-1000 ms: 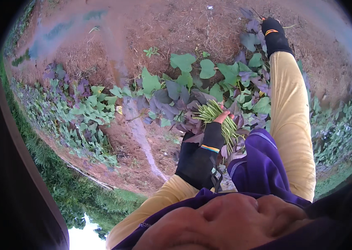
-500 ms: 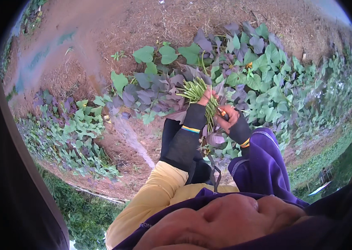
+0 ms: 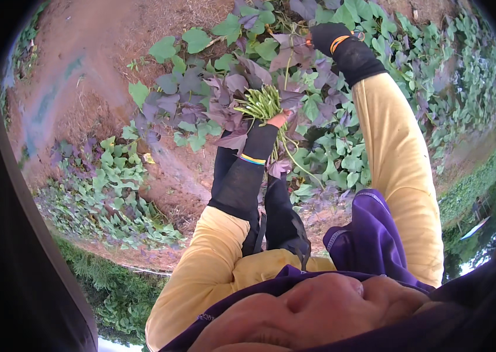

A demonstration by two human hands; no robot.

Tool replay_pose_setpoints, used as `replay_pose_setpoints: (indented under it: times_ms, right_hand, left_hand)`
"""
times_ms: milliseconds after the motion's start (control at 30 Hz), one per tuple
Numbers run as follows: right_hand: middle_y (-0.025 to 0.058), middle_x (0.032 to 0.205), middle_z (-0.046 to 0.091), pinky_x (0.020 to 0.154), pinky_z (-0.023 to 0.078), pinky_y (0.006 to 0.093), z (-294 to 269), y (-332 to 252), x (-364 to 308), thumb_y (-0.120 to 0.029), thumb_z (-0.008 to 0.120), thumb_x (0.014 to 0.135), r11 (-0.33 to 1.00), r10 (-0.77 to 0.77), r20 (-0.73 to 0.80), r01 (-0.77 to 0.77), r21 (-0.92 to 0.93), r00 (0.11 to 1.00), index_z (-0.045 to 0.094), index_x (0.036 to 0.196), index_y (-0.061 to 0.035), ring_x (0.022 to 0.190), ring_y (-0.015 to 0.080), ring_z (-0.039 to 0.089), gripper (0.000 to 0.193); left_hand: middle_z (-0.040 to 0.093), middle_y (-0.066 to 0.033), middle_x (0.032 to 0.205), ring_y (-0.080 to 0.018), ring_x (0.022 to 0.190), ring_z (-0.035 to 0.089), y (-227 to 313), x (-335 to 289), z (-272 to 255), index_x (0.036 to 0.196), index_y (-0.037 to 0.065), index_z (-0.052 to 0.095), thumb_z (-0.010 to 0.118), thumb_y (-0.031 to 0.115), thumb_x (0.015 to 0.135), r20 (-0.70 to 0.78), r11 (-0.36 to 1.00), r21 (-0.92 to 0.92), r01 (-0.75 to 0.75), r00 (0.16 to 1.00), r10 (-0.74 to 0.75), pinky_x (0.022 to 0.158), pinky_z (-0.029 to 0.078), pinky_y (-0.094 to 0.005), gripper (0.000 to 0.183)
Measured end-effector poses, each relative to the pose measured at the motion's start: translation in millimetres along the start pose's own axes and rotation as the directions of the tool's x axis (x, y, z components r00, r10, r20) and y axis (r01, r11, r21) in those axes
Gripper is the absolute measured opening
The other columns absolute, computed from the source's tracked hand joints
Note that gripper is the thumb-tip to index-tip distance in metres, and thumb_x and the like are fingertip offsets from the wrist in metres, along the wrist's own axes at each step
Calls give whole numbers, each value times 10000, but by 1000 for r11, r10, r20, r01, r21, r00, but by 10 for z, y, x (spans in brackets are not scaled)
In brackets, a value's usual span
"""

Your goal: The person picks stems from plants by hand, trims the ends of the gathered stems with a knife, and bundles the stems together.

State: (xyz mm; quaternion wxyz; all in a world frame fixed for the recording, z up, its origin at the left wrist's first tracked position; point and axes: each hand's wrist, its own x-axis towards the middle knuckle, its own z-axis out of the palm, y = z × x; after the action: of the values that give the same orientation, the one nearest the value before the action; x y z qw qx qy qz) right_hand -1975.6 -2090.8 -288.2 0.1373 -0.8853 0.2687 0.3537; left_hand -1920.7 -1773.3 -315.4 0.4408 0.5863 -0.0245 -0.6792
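My left hand (image 3: 279,119) is closed round a thick bundle of cut green vine stems (image 3: 261,102), their pale ends gathered at the top. Purple-tinged leaves and a long stem trail from the bundle below the hand. My right hand (image 3: 317,39) reaches far out over the leafy vines (image 3: 295,50), up and to the right of the bundle. A black sleeve hides most of its fingers. A spot of orange shows at its left edge, matching the black-and-orange handle of the small tool it held earlier; any blade is hidden.
Heart-leaved green and purple vines (image 3: 400,117) spread across the right. Another vine patch (image 3: 116,188) grows at the left, beyond a strip of reddish soil (image 3: 168,170). My dark-clad legs (image 3: 280,217) stand close below the bundle. A purple cloth (image 3: 371,229) hangs near my right arm.
My right hand has moved away from the bundle, up and to the right, out to the growing vines. The left hand, still round the stems, has shifted slightly left and up.
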Motion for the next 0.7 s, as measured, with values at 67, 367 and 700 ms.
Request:
replay_pose_setpoints:
  times_ms: [67,367,700]
  right_hand:
    - [84,932,687,724,521,431,321,511,-101,-326,543,865,994,-1,-116,-12,-113,993,690,975,-230,855,277,666,207]
    - [42,722,650,630,491,277,850,-397,-1803,-463,693,790,161,167,331,-357,920,929,659,906,-10,594,128,621,469]
    - [81,834,585,595,450,296,1910,-572,-3468,-17,614,785,218,733,-194,45,975,652,655,1098,-89,640,188,559,324]
  left_hand:
    - [607,-36,1000,-138,910,585,-65,-6,93,1073,44,622,601,237,904,25,1000,6,-5,1000,4,804,484,-302,257]
    - [598,-8,925,-125,858,581,-700,-692,438,1050,31,614,608,169,898,184,934,342,-100,982,37,777,487,-300,205]
    - [593,-49,1057,-169,980,590,-1026,-1373,906,1302,74,427,665,52,856,313,986,-85,142,944,-109,836,511,-314,507]
